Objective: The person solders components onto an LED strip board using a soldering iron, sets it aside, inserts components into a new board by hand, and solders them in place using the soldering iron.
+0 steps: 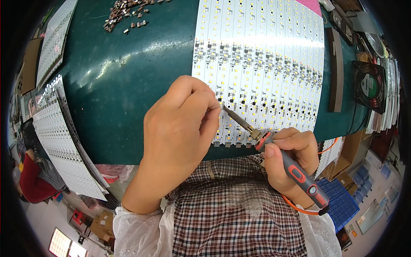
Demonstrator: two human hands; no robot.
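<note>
A white LED circuit board panel [260, 73], made up of many narrow strips with yellow LEDs and black chips, lies on the green work surface. My right hand [295, 158] grips a grey and red soldering iron [302, 176], its orange cord trailing back past the wrist. The iron's dark tip touches or nearly touches the panel's left part, right beside the fingertips of my left hand [182, 115]. That hand is closed in a pinch just over the panel's left edge. Whatever its fingers may hold is hidden or too fine to make out.
A heap of small brown connectors [122, 13] lies at the far left of the green mat [111, 98]. More LED panels [64, 141] are stacked at the left. At the right stand a dark bar [336, 70], a black fan [369, 87] and a blue crate [336, 201].
</note>
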